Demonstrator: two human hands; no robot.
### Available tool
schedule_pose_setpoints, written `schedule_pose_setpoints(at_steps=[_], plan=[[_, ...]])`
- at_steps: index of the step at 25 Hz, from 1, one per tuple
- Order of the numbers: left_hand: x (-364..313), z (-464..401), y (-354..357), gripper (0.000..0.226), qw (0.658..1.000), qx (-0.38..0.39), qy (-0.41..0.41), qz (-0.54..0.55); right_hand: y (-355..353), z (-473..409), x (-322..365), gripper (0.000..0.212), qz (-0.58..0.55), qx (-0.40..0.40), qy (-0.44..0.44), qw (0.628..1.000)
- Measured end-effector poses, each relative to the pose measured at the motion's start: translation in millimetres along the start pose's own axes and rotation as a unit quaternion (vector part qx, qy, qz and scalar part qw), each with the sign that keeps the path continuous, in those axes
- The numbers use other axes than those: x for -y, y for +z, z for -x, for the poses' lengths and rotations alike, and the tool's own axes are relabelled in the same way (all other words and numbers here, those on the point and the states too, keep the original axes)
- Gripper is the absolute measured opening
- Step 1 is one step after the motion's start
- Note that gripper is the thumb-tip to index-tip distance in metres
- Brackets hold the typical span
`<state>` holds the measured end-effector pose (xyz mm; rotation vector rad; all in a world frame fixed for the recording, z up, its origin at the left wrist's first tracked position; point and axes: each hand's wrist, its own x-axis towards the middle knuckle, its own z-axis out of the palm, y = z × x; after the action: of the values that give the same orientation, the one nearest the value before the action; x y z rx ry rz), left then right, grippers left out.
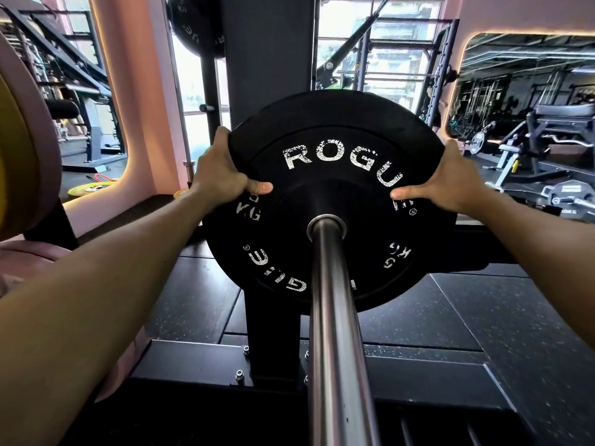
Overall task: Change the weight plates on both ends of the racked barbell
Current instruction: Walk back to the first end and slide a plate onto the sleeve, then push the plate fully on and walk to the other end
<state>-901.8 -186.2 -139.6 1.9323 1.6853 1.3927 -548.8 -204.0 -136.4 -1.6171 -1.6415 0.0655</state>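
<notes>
A tall dark post (267, 53) stands behind both hands. Between them sits the big black plate (328, 201) — it is on the shiny bar (335, 333), which runs back under the arms. The left hand (222, 175) and right hand (447, 185) each grip a side edge — thumbs on the front.

Over on the right, a lit-edged wall mirror (528, 88) above a grey bench machine (547, 130), and down left on the floor, a yellow disc (85, 189) beside pink wall (138, 107).
</notes>
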Motion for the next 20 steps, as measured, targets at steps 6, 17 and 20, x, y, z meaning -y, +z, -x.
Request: schedule_pose_setpoints(at_steps=[6, 17, 20], plan=[[3, -9, 5, 0.088, 1.000, 0.004, -0.024, -0.002, 2, -13, -5, 0.104, -0.004, 0.020, -0.009, 1.000], [26, -5, -2, 0.106, 0.991, 0.042, -0.108, -0.064, -9, -21, 30, 0.118, 0.134, 0.049, 0.033, 0.989], [3, -9, -12, 0.112, 0.996, 0.031, -0.065, -0.056, -31, -20, 28, 0.113, 0.161, 0.076, 0.082, 0.981]])
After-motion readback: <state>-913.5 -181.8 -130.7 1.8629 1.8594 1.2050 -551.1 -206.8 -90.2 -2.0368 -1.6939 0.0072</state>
